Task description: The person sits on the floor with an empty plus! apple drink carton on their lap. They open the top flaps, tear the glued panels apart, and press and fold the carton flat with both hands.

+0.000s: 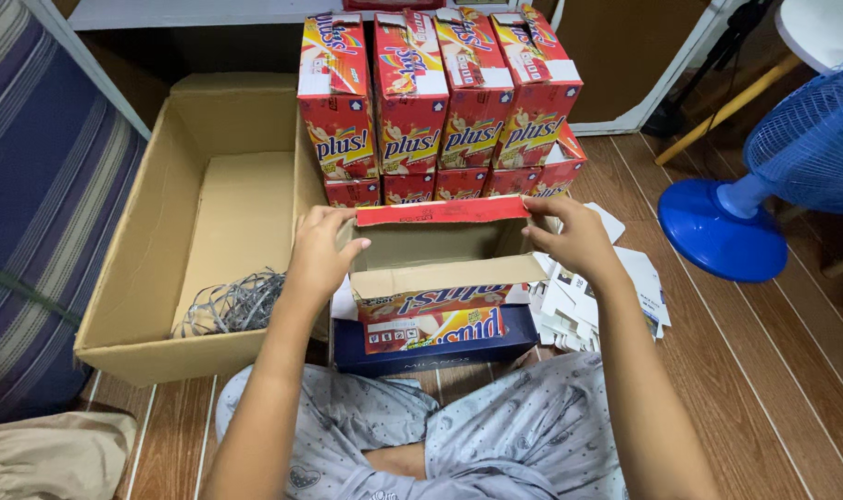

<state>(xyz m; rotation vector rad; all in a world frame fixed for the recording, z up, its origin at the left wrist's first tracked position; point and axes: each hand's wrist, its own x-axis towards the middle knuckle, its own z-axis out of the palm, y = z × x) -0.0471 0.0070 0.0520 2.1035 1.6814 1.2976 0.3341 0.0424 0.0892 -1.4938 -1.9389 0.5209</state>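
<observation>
Lap-side: open red carton rests on a dark blue box. My left hand pinches its left wall, right hand grips the far flap's right end. Step looks like flap folding; next needs the flaps pressed square.

Camera spot: on the person's head, up above the lap.
Looking: down and a bit forward, over the knees to the wooden floor.
How close: very near, with both arms running up from the bottom edge.
What fits in: the big cardboard box on the left, the blue fan on the right.
Other views: just this one.
</observation>
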